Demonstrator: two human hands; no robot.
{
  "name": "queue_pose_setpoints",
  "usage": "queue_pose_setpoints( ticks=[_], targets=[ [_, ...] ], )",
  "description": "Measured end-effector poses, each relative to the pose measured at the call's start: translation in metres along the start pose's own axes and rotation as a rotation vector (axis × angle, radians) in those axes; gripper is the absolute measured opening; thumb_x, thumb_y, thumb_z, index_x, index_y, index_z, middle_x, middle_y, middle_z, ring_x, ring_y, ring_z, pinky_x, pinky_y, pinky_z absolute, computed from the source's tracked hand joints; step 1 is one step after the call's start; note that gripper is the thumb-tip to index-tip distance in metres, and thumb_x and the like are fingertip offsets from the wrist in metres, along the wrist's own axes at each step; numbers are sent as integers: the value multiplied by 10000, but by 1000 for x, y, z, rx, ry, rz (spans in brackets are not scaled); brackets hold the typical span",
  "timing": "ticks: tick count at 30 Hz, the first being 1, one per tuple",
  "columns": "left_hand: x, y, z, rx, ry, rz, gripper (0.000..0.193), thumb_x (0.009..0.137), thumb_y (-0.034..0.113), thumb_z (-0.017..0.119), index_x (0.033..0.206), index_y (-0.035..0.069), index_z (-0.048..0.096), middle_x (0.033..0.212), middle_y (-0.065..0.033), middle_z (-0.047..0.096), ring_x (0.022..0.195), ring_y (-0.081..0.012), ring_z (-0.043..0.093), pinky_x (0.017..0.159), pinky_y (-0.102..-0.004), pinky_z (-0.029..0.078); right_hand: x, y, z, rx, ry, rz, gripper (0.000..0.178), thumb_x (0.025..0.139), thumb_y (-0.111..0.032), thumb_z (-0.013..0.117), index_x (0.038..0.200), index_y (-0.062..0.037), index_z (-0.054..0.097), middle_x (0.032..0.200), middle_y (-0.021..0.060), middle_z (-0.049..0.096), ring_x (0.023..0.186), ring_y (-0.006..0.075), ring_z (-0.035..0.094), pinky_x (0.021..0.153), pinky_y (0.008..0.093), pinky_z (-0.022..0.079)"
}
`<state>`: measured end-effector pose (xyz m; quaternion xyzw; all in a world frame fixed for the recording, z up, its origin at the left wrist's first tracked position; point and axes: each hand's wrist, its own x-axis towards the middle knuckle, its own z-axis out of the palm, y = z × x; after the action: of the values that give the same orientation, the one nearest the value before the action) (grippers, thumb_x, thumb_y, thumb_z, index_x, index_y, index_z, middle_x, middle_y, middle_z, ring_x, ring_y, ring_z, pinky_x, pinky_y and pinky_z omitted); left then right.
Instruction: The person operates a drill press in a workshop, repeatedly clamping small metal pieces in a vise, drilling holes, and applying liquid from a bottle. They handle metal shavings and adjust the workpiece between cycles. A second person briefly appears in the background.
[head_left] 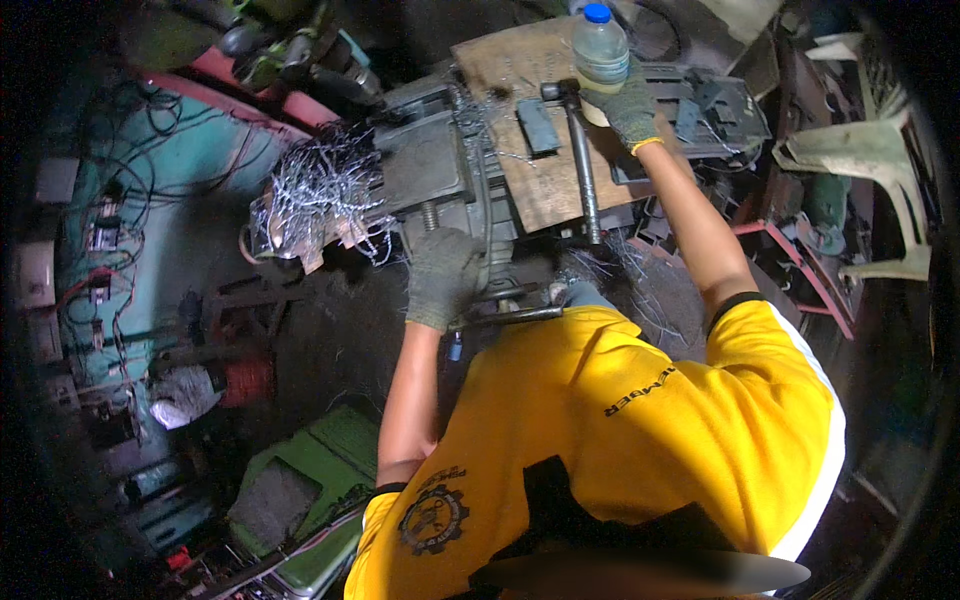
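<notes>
My left hand (pixel 443 278), in a dark grey knit glove, is closed over the near end of the screw (pixel 430 214) of a grey metal vise (pixel 425 165). The glove hides what lies under its fingers. On the right, my right hand (pixel 630 108), gloved with a yellow cuff, reaches over a wooden board (pixel 545 200). Its fingers are curled beside a pale, rounded thing I cannot make out. Just beyond stands a clear bottle (pixel 600 55) with a blue cap. A hammer (pixel 582 165) lies left of this hand, its handle toward me. A flat grey block (pixel 537 127) rests left of the hammer.
Tangled metal shavings (pixel 325 190) heap left of the vise. A metal bar (pixel 508 317) crosses in front of me. Metal plates (pixel 715 110) lie right of the board. A pale plastic chair (pixel 870 160) and a red frame (pixel 795 265) stand at right; a green cabinet (pixel 320 450) is lower left.
</notes>
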<state>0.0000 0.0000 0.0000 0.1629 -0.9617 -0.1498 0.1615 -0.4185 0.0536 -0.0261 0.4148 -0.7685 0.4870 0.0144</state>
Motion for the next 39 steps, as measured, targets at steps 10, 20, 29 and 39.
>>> queue_pose_setpoints(
  ticks=[10,20,29,39],
  targets=[
    [2,0,1,12,-17,-8,142,835,148,670,957,105,727,913,-127,697,942,-365,660,895,-499,495,-15,34,8,-123,139,108,655,764,-538,827,1167,-39,694,1115,190,741,1057,367,701,929,459,533],
    [1,10,-11,25,-72,-30,162,847,140,643,971,58,708,938,-161,668,968,-379,623,921,-508,482,-68,-4,12,75,502,163,750,791,-159,835,1412,41,466,1355,224,562,1256,348,560,1110,443,425],
    [-1,7,-3,-11,15,-10,150,859,163,635,946,63,707,921,-157,664,957,-376,624,913,-506,479,-1,-142,-31,133,535,-472,522,861,-236,798,1295,-17,607,1262,181,628,1195,367,593,1062,425,454],
    [-2,10,-6,30,-3,-30,139,873,174,630,951,91,710,921,-147,653,964,-368,618,927,-504,470,133,-237,-22,-207,45,-518,450,949,-330,616,1266,-11,595,1137,281,688,1084,452,656,955,509,513]
  ],
)
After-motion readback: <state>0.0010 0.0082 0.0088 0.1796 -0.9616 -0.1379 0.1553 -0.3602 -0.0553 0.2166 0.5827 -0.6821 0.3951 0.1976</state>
